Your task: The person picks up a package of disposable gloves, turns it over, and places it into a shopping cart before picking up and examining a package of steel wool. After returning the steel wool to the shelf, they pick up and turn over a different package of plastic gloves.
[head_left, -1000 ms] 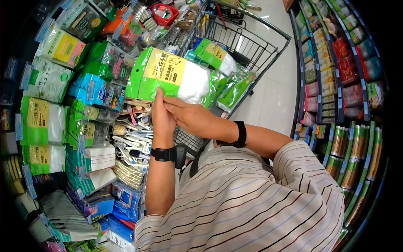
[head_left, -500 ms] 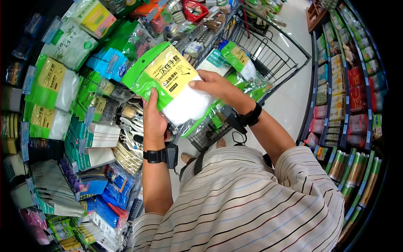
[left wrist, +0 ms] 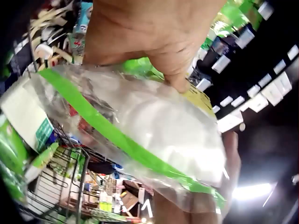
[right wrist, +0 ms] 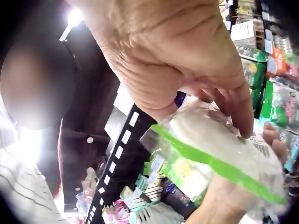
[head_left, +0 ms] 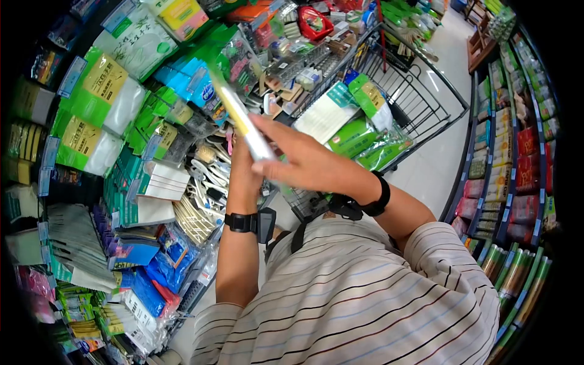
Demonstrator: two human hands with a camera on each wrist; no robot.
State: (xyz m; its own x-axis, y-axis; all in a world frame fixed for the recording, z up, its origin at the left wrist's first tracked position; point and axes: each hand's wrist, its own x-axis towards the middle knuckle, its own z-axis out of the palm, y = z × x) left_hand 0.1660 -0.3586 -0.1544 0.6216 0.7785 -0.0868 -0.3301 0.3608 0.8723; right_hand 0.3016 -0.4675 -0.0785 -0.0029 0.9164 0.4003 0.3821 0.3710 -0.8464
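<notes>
A clear and green bag of white gloves [head_left: 246, 125] stands nearly edge-on between both hands in the head view. My left hand [head_left: 246, 161] holds it from the left and below, its fingers mostly hidden behind the bag. The right hand [head_left: 304, 158] grips it from the right, thumb at the lower end. In the left wrist view the thumb of the left hand [left wrist: 154, 37] presses on the bag [left wrist: 163, 126]. Fingers of the right hand [right wrist: 182, 60] curl over the bag [right wrist: 210, 140] in the right wrist view.
A wire shopping cart [head_left: 453, 97] holding green packs and a white pack [head_left: 325, 115] stands ahead. Shelves of bagged gloves [head_left: 100, 88], brushes and cloths line the left. Another shelf [head_left: 480, 158] runs along the right, across a pale floor [head_left: 429, 176].
The bag has turned from its printed front facing the head camera to nearly edge-on. The right hand has shifted along with it, and the cart appears further right.
</notes>
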